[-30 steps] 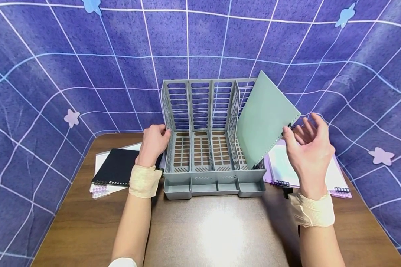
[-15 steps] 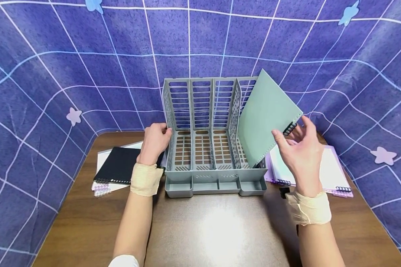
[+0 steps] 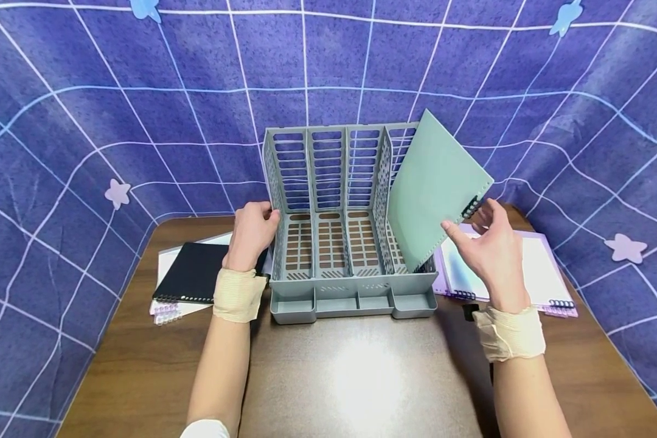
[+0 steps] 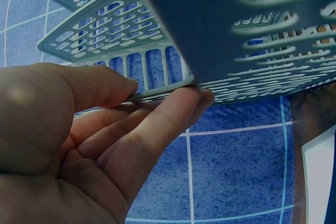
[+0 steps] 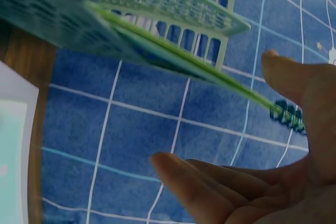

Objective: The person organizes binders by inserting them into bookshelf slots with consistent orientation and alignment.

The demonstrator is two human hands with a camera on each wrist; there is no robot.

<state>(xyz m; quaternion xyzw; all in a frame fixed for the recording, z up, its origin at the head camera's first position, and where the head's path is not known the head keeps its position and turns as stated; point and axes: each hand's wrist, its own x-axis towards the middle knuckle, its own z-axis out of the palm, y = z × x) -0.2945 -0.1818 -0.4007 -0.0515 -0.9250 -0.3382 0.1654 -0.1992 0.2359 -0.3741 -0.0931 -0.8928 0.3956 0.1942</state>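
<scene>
A grey slotted file rack (image 3: 356, 286) stands on the brown table. My left hand (image 3: 252, 234) grips its left wall; the left wrist view shows the thumb and fingers (image 4: 173, 108) pinching that wall's edge (image 4: 157, 92). A green spiral notebook (image 3: 432, 182) leans tilted in the rightmost slot, its black binding toward my right hand (image 3: 471, 228). That hand is spread beside the notebook's free edge, thumb close to the cover. In the right wrist view the notebook's edge (image 5: 210, 72) runs between thumb and fingers (image 5: 189, 182), and no grip shows.
A black notebook (image 3: 194, 271) lies on white sheets left of the rack. A purple-edged spiral notebook (image 3: 531, 267) lies flat to its right. Bare brown table (image 3: 361, 377) stretches in front. A blue grid-patterned cloth (image 3: 142, 121) hangs behind and at both sides.
My right hand has come left and slightly down, closer to the green notebook's edge. The notebook has hardly shifted. My left hand has stayed on the rack's wall.
</scene>
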